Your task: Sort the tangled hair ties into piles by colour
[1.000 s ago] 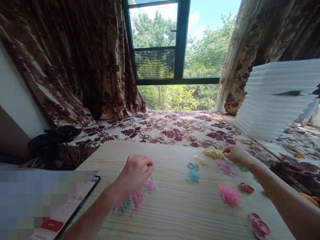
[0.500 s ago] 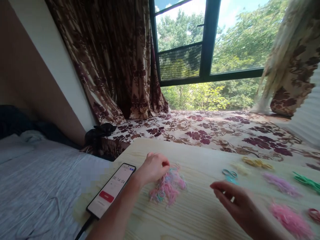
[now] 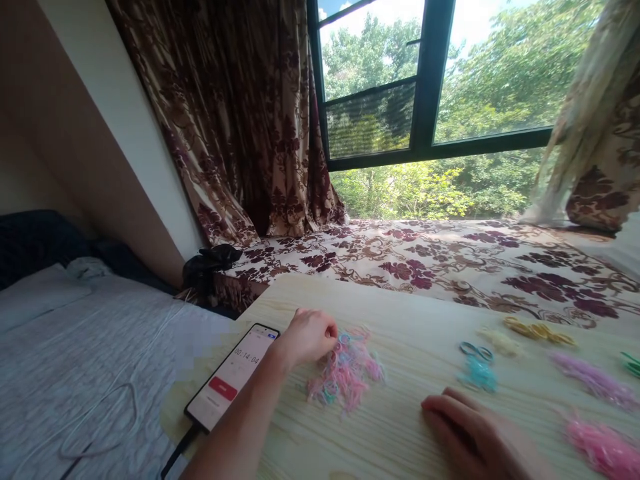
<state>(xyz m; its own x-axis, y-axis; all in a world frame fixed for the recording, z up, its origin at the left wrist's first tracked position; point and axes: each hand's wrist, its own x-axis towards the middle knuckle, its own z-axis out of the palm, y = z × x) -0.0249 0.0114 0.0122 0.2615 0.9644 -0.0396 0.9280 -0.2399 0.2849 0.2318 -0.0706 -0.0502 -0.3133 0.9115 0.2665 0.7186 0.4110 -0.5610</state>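
Observation:
A mixed pile of tiny pink, blue and teal elastic bands [image 3: 347, 373] lies tangled in the middle of the wooden table [image 3: 395, 313]. My left hand [image 3: 311, 337] rests at the pile's upper left edge, its fingers closed in a pinch; whatever they may hold is hidden. Lower right of the pile, apart from it, my right hand [image 3: 473, 430] is just above or on the tabletop. Its fingers are bent and held together, and nothing shows at the tips. Beyond that hand lies a small heap of blue bands [image 3: 480, 375] with larger teal loops [image 3: 476, 351] behind it.
Further right are a pale yellow heap [image 3: 503, 342], yellow loops [image 3: 540, 331], a lilac heap [image 3: 593, 379], a pink heap [image 3: 605, 448] and green loops [image 3: 631, 363]. A cabled phone [image 3: 233, 377] showing a timer lies left of my left forearm. A bed [image 3: 100, 347] adjoins the table.
My right hand has drawn down and away from the blue heap, which now shows more fully. My left hand stays by the mixed pile. The view has shifted slightly left.

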